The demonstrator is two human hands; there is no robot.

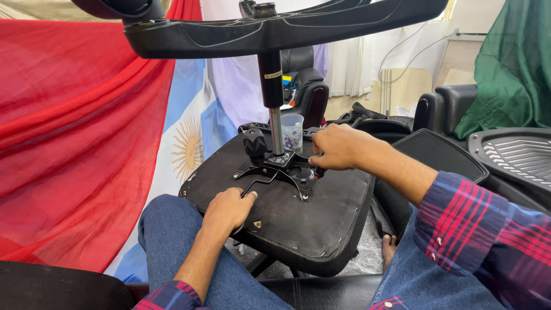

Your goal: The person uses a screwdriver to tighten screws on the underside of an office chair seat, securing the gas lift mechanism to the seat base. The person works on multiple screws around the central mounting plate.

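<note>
**Both hands at the metal plate of an upturned chair seat**

Head view. Hung behind with red cloth [69,143] at the left, a light-blue and white flag [189,149] bearing a yellow sun beside it, and green cloth [511,69] at far right. Lay across the lap, underside up: the chair seat [298,218], with the black mechanism plate [281,172] fixed near its middle. Rose upright from that plate, long axis vertical: the gas-lift column [275,115], topped by the chair base [275,28] overhead. Rested the left hand [227,209] on the seat just short of the plate, fingers half curled, thumb touching the bent wire lever [252,186]; could not tell whether anything lay inside. Closed the right hand [338,148] tight at the plate's right edge, nearer of the two to the column, around something small and dark, kind not made out. Showed a small yellow strip label [272,75] high on the column and, just behind the column, a clear cup [293,131] with purple print.
</note>
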